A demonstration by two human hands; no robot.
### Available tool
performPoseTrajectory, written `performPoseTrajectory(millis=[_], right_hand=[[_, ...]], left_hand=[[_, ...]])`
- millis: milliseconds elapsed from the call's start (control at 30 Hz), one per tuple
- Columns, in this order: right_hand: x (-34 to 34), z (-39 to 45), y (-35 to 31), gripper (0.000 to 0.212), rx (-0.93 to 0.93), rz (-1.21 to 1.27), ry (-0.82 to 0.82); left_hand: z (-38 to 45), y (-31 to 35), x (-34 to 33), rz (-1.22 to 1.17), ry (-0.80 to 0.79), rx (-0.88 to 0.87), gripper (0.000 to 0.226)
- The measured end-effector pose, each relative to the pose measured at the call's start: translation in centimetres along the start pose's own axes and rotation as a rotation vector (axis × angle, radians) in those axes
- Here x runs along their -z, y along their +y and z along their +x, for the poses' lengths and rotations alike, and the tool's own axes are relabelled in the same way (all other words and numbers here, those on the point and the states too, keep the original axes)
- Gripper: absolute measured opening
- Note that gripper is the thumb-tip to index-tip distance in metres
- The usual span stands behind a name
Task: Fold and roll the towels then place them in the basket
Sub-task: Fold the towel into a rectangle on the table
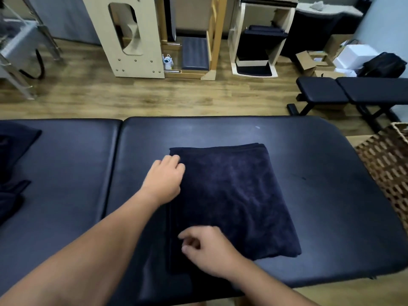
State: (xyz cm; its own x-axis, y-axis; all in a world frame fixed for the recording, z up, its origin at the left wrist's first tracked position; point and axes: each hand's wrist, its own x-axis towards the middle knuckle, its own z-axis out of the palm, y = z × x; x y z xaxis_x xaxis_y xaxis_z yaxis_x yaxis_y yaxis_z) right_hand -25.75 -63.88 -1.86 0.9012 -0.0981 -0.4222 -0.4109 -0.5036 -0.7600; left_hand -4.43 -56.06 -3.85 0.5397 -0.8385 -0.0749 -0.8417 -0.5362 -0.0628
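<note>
Now gripping folded towel (229,195) along its left edge, left hand (164,180) far, right hand (207,250) near, both pinching, basket (386,164) lying rightward.

The left hand (164,181) curls at the folded towel's (231,195) far-left edge, fingertips tucked out of sight. The right hand (208,250) covers the near-left edge; whether it pinches cloth I can't tell. Right of both hands, the wicker basket (386,173) is cut off. Left of them, more dark towels (13,151) run off the frame.
</note>
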Motion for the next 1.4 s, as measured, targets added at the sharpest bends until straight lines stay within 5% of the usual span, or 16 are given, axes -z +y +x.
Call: performPoseTrajectory(millis=[100, 200, 300, 367, 433, 500, 567, 700, 800, 867, 967, 1167, 1300, 1400], right_hand=[[0.2, 0.2, 2.4, 0.053, 0.097, -0.564, 0.230], [-0.2, -0.4, 3.0, 0.076, 0.066, -0.708, -0.072], [0.3, -1.4, 3.0, 0.071, 0.305, -0.639, -0.313], [1.6, -1.7, 3.3, 0.056, 0.355, -0.497, -0.284], [3.1, -1.4, 4.6, 0.042, 0.358, -0.530, 0.000], [5.0, -1.0, 6.4, 0.044, 0.145, -0.704, 0.224], [6.1, -1.5, 8.0, 0.066, -0.158, -0.756, 0.272], [5.4, -4.0, 11.4, 0.090, -0.176, -0.776, 0.193], [5.7, -5.9, 12.2, 0.080, 0.025, -0.787, 0.120], [7.4, -6.2, 13.4, 0.060, 0.168, -0.734, 0.211], [10.4, -5.9, 14.9, 0.047, 0.082, -0.689, 0.323], [12.2, -6.7, 17.1, 0.074, 0.150, -0.811, 0.085], [14.1, -5.9, 16.8, 0.068, 0.133, -0.701, -0.030], [14.7, -5.6, 16.6, 0.055, 0.102, -0.583, 0.040]], left_hand=[[-0.2, 2.6, -1.7, -0.132, 0.058, -0.170, 0.040], [-0.3, 4.6, -2.9, -0.154, -0.261, -0.061, 0.078], [0.0, 4.6, -3.4, -0.116, -0.313, 0.088, 0.098], [0.6, 4.9, -3.2, -0.080, -0.319, 0.158, 0.096], [1.5, 5.8, -2.5, -0.041, -0.311, 0.212, 0.091], [2.7, 6.9, -1.8, -0.082, -0.284, 0.209, 0.085], [3.8, 8.1, -1.4, -0.146, -0.262, 0.078, 0.081], [7.0, 12.0, -1.1, -0.210, -0.260, -0.247, 0.067], [10.3, 15.0, -1.1, -0.182, -0.310, -0.345, 0.059], [12.5, 16.6, -0.8, -0.152, -0.381, -0.330, 0.064], [15.0, 18.0, -0.5, -0.136, -0.434, -0.221, 0.077], [16.5, 18.8, -0.8, -0.092, -0.416, -0.131, 0.079], [15.4, 19.2, -0.6, -0.101, -0.302, -0.121, 0.073], [12.7, 19.2, -0.1, -0.125, -0.233, -0.140, 0.064]])
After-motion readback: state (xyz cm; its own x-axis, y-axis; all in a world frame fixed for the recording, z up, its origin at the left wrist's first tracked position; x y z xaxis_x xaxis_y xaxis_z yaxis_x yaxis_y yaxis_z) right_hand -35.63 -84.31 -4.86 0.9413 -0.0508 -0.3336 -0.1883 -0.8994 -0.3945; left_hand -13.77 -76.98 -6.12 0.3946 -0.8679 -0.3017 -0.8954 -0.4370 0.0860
